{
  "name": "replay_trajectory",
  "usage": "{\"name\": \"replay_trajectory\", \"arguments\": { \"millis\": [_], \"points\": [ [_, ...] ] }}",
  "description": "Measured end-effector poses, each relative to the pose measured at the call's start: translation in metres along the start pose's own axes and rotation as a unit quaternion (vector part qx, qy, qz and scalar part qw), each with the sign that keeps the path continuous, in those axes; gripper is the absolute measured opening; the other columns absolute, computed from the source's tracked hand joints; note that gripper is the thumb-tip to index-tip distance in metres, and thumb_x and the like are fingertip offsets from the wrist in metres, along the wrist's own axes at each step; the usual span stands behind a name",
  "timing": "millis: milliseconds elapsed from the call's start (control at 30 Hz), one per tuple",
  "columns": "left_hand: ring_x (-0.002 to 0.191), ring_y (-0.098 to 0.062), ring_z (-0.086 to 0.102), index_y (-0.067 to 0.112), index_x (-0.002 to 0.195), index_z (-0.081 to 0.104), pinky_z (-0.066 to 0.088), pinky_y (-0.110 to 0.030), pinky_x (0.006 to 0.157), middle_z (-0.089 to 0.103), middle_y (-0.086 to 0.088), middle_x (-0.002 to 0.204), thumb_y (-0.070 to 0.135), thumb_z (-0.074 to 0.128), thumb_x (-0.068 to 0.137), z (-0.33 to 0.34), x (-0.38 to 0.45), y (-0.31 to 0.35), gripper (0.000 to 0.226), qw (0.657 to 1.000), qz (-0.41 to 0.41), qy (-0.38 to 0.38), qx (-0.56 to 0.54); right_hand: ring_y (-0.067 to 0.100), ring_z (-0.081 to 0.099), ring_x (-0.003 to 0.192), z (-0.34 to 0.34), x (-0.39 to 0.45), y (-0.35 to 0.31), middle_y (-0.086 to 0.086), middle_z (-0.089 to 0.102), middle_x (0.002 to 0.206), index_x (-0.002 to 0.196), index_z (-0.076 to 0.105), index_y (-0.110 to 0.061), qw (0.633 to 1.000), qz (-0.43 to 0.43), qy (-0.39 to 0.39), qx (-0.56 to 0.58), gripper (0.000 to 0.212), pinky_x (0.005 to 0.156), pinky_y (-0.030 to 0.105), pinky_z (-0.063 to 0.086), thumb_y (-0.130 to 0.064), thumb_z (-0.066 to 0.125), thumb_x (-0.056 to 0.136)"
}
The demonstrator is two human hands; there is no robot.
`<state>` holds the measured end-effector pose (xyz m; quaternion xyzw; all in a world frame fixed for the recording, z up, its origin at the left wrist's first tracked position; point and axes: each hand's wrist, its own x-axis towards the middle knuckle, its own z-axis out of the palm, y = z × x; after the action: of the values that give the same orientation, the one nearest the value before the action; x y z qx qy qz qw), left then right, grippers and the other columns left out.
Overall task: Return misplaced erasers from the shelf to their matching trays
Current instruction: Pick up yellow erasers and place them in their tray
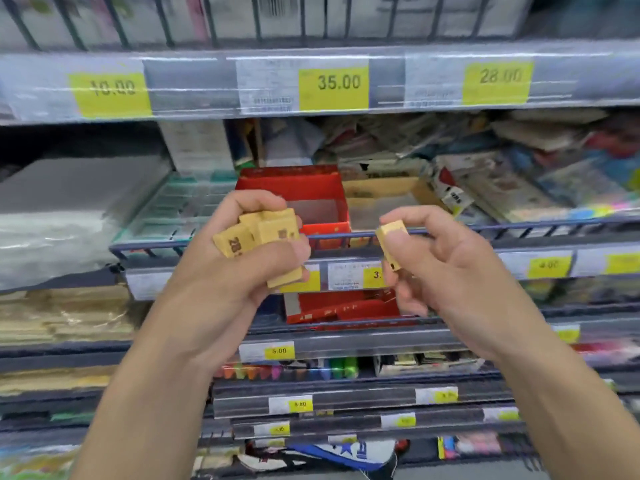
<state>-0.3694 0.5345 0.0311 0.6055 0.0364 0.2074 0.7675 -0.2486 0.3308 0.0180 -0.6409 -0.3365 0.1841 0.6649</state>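
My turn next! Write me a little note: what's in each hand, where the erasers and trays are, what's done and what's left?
Left hand: grips a bunch of tan erasers.
Right hand: pinches a single tan eraser.
Trays: red tray and tan tray sit side by side on the shelf behind the hands; both look nearly empty.
Done: erasers gathered off the shelf.
Left: none placed yet. The tan tray looks like the match, so probably drop them there; the blur hides any labels.

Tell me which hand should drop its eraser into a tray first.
Right, probably. The right hand pinches a single tan eraser just in front of the tan tray, ready to release. The left hand clutches a whole bunch of erasers, harder to release singly.
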Motion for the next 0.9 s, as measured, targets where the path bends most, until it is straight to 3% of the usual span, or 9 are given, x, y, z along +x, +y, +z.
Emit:
{"name": "replay_trajectory", "arguments": {
  "millis": [133,267,400,467,567,633,733,800,900],
  "points": [
    [0.084,-0.018,0.070,0.032,0.092,0.073,0.059,-0.028,0.064,0.073,0.000,0.097,0.019,0.087,0.056,0.005,0.011,0.002,0.040,1.000,0.012,-0.009,-0.002,0.009,0.049,0.057,-0.014,0.003,-0.015,-0.010,0.061,0.081,0.121,0.061,-0.041,0.993,-0.048,-0.022,-0.105,0.025,0.050,0.024,0.040,-0.033,0.061,0.098],
    [0.086,-0.021,0.070,0.028,0.097,0.072,0.059,-0.029,0.066,0.072,-0.003,0.098,0.017,0.087,0.058,0.007,0.021,0.004,0.043,1.000,0.021,-0.019,-0.001,0.002,0.062,0.076,-0.030,0.012,-0.027,-0.032,0.064,0.098,0.136,0.053,-0.047,0.956,-0.069,-0.028,-0.283,0.040,0.065,0.016,0.048,-0.045,0.058,0.096],
    [0.087,-0.020,0.070,0.027,0.099,0.071,0.058,-0.028,0.068,0.072,-0.004,0.098,0.018,0.088,0.059,0.006,0.028,0.007,0.044,0.999,0.033,-0.022,0.010,0.010,0.060,0.075,-0.045,0.032,-0.036,-0.020,0.068,0.090,0.118,0.056,-0.041,0.928,-0.078,-0.016,-0.364,0.029,0.067,0.039,0.054,-0.046,0.064,0.090],
    [0.087,-0.019,0.070,0.027,0.100,0.071,0.058,-0.029,0.069,0.071,-0.006,0.098,0.019,0.089,0.061,0.005,0.030,0.009,0.044,0.999,0.037,-0.023,0.019,0.005,0.057,0.068,-0.054,0.048,-0.039,-0.021,0.065,0.081,0.110,0.057,-0.041,0.896,-0.085,0.001,-0.436,0.024,0.057,0.026,0.049,-0.047,0.064,0.088],
    [0.086,-0.020,0.070,0.028,0.101,0.071,0.059,-0.029,0.069,0.071,-0.006,0.097,0.020,0.091,0.060,0.003,0.032,0.012,0.046,0.999,0.037,-0.021,0.022,-0.003,0.056,0.063,-0.065,0.070,-0.040,-0.016,0.060,0.065,0.108,0.059,-0.045,0.853,-0.063,-0.009,-0.518,0.021,0.052,0.018,0.043,-0.040,0.067,0.089],
    [0.088,-0.020,0.071,0.028,0.102,0.072,0.059,-0.030,0.069,0.072,-0.004,0.098,0.024,0.097,0.056,0.002,0.033,0.013,0.053,0.999,0.035,-0.019,0.025,-0.004,0.055,0.068,-0.070,0.085,-0.038,-0.022,0.057,0.075,0.103,0.057,-0.048,0.827,-0.040,-0.034,-0.560,0.022,0.052,0.015,0.037,-0.034,0.067,0.089],
    [0.090,-0.020,0.072,0.028,0.103,0.072,0.059,-0.030,0.070,0.073,-0.002,0.099,0.033,0.102,0.050,0.001,0.034,0.015,0.062,0.999,0.033,-0.013,0.030,0.010,0.056,0.090,-0.070,0.105,-0.032,-0.018,0.056,0.097,0.098,0.057,-0.043,0.790,-0.013,-0.076,-0.609,0.019,0.074,0.026,0.045,-0.030,0.068,0.088],
    [0.090,-0.019,0.073,0.029,0.102,0.073,0.059,-0.030,0.070,0.074,-0.002,0.098,0.026,0.099,0.054,0.000,0.035,0.015,0.055,0.999,0.033,-0.005,0.028,0.014,0.058,0.093,-0.069,0.115,-0.028,-0.016,0.058,0.099,0.099,0.055,-0.041,0.792,-0.003,-0.083,-0.604,0.021,0.080,0.031,0.049,-0.030,0.068,0.087],
    [0.089,-0.020,0.074,0.030,0.100,0.074,0.059,-0.030,0.070,0.075,-0.001,0.097,0.021,0.093,0.057,0.000,0.037,0.014,0.048,0.999,0.030,0.004,0.024,0.008,0.059,0.085,-0.068,0.120,-0.025,-0.019,0.057,0.091,0.111,0.051,-0.046,0.829,-0.012,-0.089,-0.552,0.032,0.072,0.027,0.048,-0.030,0.067,0.089]
  ]
}}
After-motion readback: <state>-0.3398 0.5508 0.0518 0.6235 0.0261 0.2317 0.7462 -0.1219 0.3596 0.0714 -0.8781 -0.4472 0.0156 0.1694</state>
